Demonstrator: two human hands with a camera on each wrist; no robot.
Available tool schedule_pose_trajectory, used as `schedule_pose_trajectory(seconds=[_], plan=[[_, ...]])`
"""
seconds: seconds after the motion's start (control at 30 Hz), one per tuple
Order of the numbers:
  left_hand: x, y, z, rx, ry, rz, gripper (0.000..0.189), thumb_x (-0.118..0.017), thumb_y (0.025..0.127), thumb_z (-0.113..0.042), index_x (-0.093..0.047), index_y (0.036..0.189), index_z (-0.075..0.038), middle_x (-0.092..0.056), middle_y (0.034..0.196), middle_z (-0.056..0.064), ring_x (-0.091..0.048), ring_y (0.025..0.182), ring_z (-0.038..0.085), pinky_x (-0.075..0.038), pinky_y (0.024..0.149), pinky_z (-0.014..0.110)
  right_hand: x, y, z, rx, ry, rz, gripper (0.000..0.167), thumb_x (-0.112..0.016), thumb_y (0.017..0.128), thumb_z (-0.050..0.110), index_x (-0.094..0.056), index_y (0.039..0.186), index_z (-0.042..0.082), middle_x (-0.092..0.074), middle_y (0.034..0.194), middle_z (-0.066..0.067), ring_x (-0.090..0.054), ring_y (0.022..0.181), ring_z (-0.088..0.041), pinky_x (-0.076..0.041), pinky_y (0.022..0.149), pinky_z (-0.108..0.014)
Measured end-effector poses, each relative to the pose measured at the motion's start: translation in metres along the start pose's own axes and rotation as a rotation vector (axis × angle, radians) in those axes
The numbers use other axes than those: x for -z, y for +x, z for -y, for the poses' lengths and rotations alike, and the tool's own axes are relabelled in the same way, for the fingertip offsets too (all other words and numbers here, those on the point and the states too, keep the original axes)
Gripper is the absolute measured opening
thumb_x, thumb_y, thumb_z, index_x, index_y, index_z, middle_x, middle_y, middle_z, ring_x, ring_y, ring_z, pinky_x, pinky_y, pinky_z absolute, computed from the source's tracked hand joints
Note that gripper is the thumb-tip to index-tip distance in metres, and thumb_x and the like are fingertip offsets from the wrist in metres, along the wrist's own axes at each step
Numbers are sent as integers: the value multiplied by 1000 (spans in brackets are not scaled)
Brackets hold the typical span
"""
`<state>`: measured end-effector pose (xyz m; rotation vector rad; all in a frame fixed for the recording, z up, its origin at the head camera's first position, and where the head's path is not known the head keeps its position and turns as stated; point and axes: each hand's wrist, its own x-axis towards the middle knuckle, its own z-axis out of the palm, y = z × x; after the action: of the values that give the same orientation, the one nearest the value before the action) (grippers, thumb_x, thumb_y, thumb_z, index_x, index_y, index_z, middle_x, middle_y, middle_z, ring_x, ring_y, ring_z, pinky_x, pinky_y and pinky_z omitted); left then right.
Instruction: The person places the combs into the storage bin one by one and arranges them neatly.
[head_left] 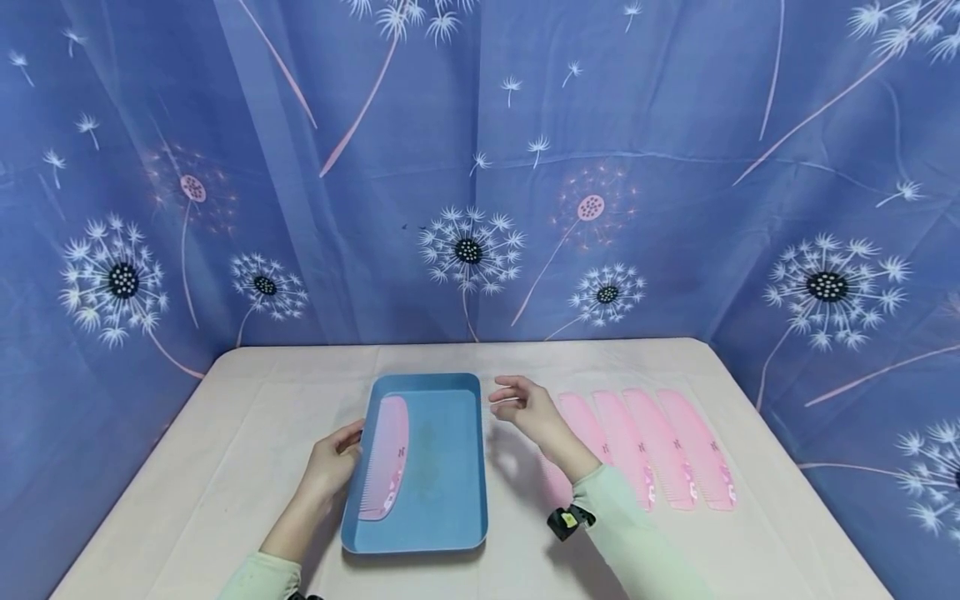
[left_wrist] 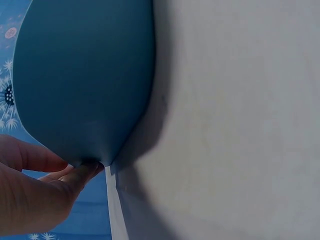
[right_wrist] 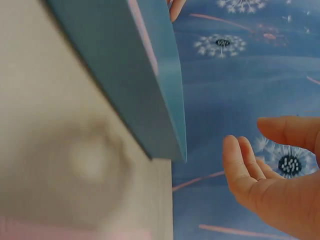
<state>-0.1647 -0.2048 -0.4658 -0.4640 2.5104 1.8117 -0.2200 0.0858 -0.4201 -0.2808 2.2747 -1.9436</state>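
A blue rectangular tray [head_left: 446,492] stands on the table, with one pink comb [head_left: 387,462] lying lengthwise along its left side. My left hand [head_left: 332,460] holds the tray's left edge; in the left wrist view its thumb and fingers [left_wrist: 77,177] pinch the rim. To the right of the tray, my right hand [head_left: 531,410] hovers above the table with fingers loosely bent and nothing in them. Several more pink combs [head_left: 660,450] lie side by side to the right, and the right forearm partly covers the nearest ones.
A pale cloth covers the table [head_left: 232,450]. Blue curtains [head_left: 375,275] with dandelion prints hang behind it and at both sides. A small black device [head_left: 570,522] is strapped to my right wrist.
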Motion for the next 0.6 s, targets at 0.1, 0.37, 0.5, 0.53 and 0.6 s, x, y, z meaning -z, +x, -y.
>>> schedule_pose_trajectory(seconds=[0.1, 0.37, 0.5, 0.53, 0.6], plan=[[-1, 0, -1, 11, 3, 1, 48, -41, 91, 6, -42, 140, 7, -47, 137, 31, -45, 127, 42, -41, 105, 49, 9, -2, -3, -11, -6, -36, 48, -59, 83, -9, -51, 130, -7, -62, 111, -27, -64, 99, -33, -55, 85, -33], [-1, 2, -1, 8, 0, 11, 49, -39, 92, 6, -40, 140, 8, -45, 137, 32, -43, 128, 44, -40, 105, 49, 35, -6, -16, -12, -70, -99, 47, -60, 87, -4, -50, 132, -4, -61, 115, -25, -63, 102, -31, -53, 86, -30], [-1, 1, 0, 8, -9, 13, 49, -40, 91, 7, -41, 140, 8, -45, 137, 32, -43, 129, 44, -40, 106, 48, 45, -9, -23, -29, -76, -119, 46, -60, 88, -3, -49, 133, -4, -60, 118, -25, -61, 106, -33, -52, 90, -34], [-1, 1, 0, 6, -10, 13, 49, -40, 91, 7, -41, 140, 8, -45, 137, 32, -42, 129, 44, -39, 106, 48, 47, -10, -24, -38, -77, -126, 46, -60, 88, -3, -49, 133, -4, -60, 118, -26, -60, 106, -33, -52, 90, -34], [0, 0, 0, 5, -7, 17, 48, -41, 91, 6, -41, 140, 8, -45, 137, 32, -42, 129, 44, -39, 106, 48, 52, -11, -28, -50, -83, -139, 46, -60, 88, -4, -49, 132, -4, -59, 120, -26, -59, 108, -34, -52, 91, -34]])
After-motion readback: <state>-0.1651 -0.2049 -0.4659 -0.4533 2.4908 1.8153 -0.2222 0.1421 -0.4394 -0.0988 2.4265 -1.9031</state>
